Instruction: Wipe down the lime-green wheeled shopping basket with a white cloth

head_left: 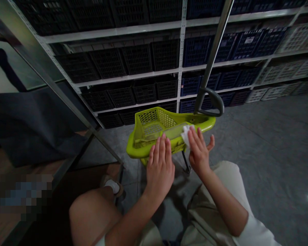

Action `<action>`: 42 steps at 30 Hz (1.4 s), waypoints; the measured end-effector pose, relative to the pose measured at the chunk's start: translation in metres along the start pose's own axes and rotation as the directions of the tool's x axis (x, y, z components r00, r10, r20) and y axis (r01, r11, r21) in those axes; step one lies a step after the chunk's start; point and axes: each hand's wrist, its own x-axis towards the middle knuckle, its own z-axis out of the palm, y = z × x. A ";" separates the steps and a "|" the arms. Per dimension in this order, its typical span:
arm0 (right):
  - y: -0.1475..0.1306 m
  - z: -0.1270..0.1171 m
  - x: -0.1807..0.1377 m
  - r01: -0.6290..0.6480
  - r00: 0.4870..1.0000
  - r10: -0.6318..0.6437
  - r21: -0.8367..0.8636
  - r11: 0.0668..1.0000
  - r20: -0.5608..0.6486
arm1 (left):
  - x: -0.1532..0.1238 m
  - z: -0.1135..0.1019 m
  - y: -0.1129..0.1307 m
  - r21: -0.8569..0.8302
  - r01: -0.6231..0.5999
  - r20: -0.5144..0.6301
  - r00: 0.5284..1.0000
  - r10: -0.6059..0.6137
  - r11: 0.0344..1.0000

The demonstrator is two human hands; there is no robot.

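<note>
The grey floor point(277, 136) runs beneath everything, smooth and faintly lined, with a bright spot of light at its right; a bent metal leg point(185, 160) reaches down to it from under a yellow-green basket point(133, 151). Beyond, a white metal rack point(180, 61) rises in tiers, its shelves carrying rows of slatted crates: black crates point(138, 57) on the left, dark blue crates point(197, 51) in the middle, pale crates point(272, 93) farther right. At the left, dark cloth point(38, 123) drapes over a brown surface point(23, 169), partly pixelated.
</note>
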 end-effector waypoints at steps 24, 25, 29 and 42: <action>-0.003 0.006 -0.001 -0.115 0.992 0.113 -0.029 0.993 -0.064 | -0.008 0.010 -0.006 -0.010 0.013 -0.062 0.998 -0.014 1.000; -0.002 0.006 0.000 -0.192 0.978 0.189 -0.029 0.981 -0.092 | -0.008 0.010 -0.005 -0.015 0.016 -0.063 0.998 -0.017 1.000; -0.019 0.003 -0.005 -0.046 0.999 0.045 0.037 0.998 0.019 | -0.009 0.013 -0.004 -0.028 0.020 -0.075 0.997 -0.022 0.999; -0.024 0.002 -0.008 0.114 0.989 -0.119 0.058 0.992 0.093 | -0.009 0.017 -0.002 -0.024 0.026 -0.106 0.994 -0.029 0.999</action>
